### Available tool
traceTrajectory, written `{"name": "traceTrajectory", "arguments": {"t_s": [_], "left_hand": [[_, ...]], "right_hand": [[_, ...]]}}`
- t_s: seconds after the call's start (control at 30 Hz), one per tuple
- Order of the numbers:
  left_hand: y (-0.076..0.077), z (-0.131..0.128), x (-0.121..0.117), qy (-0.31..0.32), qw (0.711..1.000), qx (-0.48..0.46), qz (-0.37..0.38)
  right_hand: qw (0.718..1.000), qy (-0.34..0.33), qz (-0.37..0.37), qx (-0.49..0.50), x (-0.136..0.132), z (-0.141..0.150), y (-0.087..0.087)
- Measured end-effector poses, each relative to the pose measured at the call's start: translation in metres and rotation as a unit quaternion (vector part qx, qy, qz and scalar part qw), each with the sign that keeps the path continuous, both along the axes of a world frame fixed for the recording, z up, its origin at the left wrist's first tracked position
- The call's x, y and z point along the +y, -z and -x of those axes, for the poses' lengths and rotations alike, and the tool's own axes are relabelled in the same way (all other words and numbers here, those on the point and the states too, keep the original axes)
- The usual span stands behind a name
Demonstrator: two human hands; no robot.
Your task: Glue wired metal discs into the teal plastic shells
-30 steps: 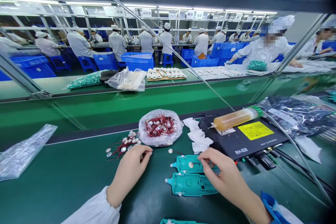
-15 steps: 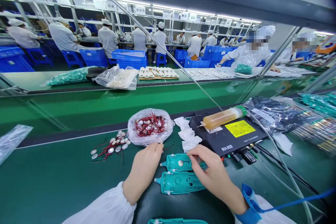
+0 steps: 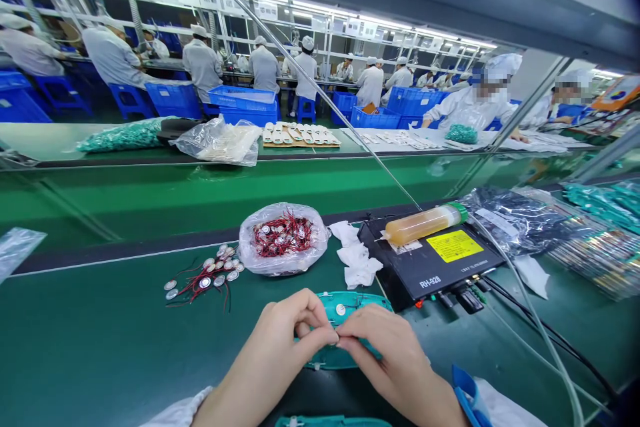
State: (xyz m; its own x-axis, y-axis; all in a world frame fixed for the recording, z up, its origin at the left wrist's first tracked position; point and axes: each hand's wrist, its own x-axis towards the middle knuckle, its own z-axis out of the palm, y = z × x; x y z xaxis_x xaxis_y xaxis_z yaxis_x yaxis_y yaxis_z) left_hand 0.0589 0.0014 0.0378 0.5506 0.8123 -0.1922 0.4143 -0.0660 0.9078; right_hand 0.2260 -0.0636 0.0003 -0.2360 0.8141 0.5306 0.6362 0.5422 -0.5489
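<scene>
My left hand [image 3: 280, 347] and my right hand [image 3: 385, 353] meet fingertip to fingertip above two teal plastic shells [image 3: 350, 303] on the green bench. Both hands are pinched closed on something small that I cannot make out. The far shell shows a small round metal disc [image 3: 341, 309] set in it; the near shell is mostly hidden under my fingers. Loose metal discs with red wires [image 3: 203, 279] lie to the left. Behind them stands an open clear bag of the same wired discs [image 3: 283, 237].
A black box with a yellow label [image 3: 433, 263] carries an amber glue syringe [image 3: 425, 223] at right, with white tissue [image 3: 357, 257] beside it. Cables [image 3: 540, 330] trail right. A green conveyor [image 3: 225, 193] runs behind. Workers in white sit at the far benches.
Both hands have come together over the teal shells and pinched closed; the left hand moved right from near the bag. The view has shifted slightly right and down.
</scene>
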Motion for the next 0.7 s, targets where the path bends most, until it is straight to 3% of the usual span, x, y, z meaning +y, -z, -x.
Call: {"name": "traceTrajectory", "arguments": {"t_s": [0.13,0.3,0.47,0.7], "left_hand": [[0.008,0.008,-0.003,0.009,0.998,0.044,-0.042],[0.032,0.023,-0.010,0.006,0.979,0.099,-0.179],[0.048,0.027,-0.013,0.025,0.976,0.077,-0.204],[0.049,0.026,-0.015,0.028,0.970,0.078,-0.229]], "right_hand": [[0.999,0.026,0.040,-0.002,-0.006,-0.001,0.005],[0.993,0.092,0.004,-0.067,-0.009,-0.005,0.021],[0.991,0.093,0.006,-0.097,-0.007,-0.003,0.026],[0.991,0.087,0.017,-0.104,-0.007,-0.002,0.031]]}}
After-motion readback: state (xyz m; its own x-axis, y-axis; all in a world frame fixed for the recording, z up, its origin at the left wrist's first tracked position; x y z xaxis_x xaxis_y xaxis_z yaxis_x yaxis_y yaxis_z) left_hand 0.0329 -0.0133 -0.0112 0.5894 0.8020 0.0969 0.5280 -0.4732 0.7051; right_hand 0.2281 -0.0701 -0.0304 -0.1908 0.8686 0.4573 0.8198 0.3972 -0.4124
